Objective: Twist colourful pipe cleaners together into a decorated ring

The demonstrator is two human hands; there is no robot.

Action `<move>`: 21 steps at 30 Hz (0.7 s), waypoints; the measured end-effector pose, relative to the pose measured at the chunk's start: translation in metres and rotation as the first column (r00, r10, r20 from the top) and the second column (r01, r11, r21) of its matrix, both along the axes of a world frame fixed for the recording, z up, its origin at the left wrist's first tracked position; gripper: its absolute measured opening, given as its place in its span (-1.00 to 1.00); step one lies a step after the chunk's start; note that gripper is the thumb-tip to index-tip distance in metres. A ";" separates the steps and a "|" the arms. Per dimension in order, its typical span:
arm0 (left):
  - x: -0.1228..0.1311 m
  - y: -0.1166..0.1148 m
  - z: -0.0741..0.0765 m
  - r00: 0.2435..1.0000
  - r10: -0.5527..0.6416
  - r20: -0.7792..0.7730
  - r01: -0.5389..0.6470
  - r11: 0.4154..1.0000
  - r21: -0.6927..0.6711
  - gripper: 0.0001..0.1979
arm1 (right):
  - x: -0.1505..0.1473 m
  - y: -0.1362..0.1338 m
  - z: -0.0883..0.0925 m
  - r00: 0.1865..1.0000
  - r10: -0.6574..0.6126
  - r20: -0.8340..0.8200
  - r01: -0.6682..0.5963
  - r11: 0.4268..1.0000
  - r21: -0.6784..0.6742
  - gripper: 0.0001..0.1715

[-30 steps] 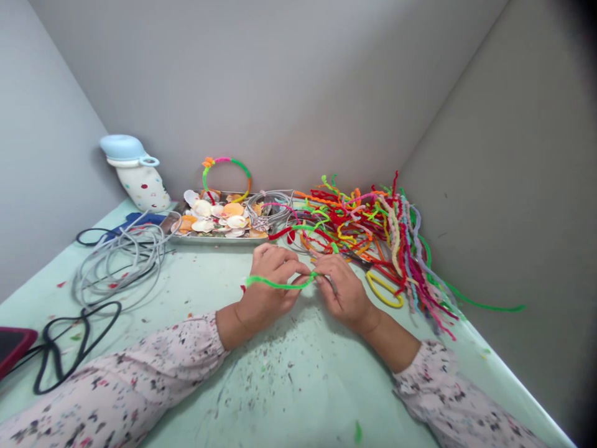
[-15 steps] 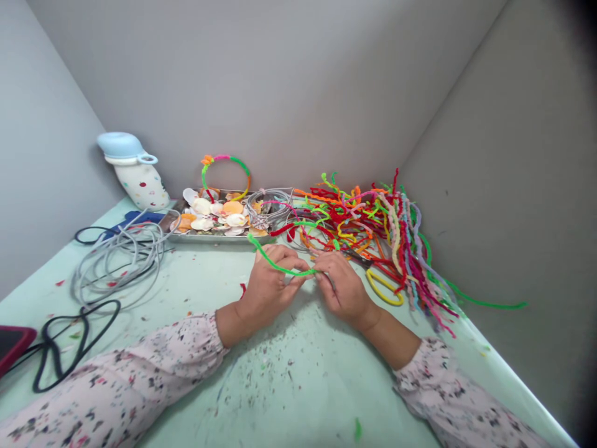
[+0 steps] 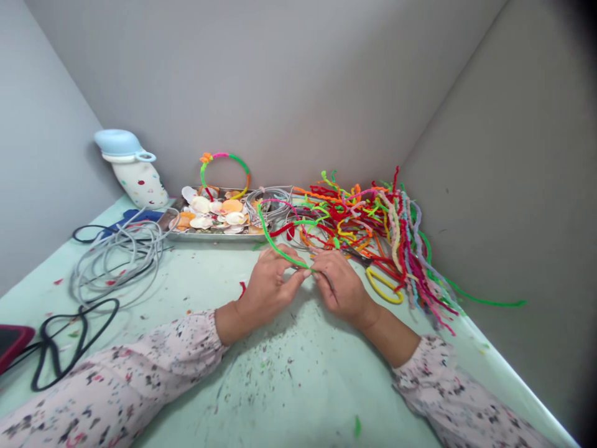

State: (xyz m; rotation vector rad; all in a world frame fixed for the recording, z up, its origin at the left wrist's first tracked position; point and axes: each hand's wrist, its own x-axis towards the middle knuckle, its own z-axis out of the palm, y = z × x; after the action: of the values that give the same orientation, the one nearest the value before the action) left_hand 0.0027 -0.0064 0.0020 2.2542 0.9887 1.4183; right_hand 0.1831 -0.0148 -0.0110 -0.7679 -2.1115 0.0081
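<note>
Free end of the thin, fuzzy, bright-green pipe cleaner (image 3: 273,244) swung up vs 1 sec ago: then approx. level across bare L hand (image 3: 265,289), now curving up past its fingers, tip against shallow silver metal tray (image 3: 219,238), R part.

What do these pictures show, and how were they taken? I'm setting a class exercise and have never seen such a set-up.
There is no machine: these are a person's own left hand and right hand. One camera, worn on the head, looks forward and down for every picture. Both hands pinch the lower end of a green pipe cleaner. On the pale green table lie a metal tray of seashells, a pile of colourful pipe cleaners, yellow-handled scissors and a coiled grey cable.
</note>
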 end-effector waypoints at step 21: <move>-0.001 -0.001 0.006 0.999 0.007 -0.044 -0.014 0.987 -0.159 -0.87 | -0.001 0.001 -0.001 0.999 0.009 0.043 -0.010 1.000 0.024 -0.75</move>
State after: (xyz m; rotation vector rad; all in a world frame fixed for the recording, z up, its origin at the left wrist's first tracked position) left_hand 0.0020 -0.0077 0.0076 2.1742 1.0882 1.2521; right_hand 0.1824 -0.0137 -0.0122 -0.7492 -2.1524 -0.0291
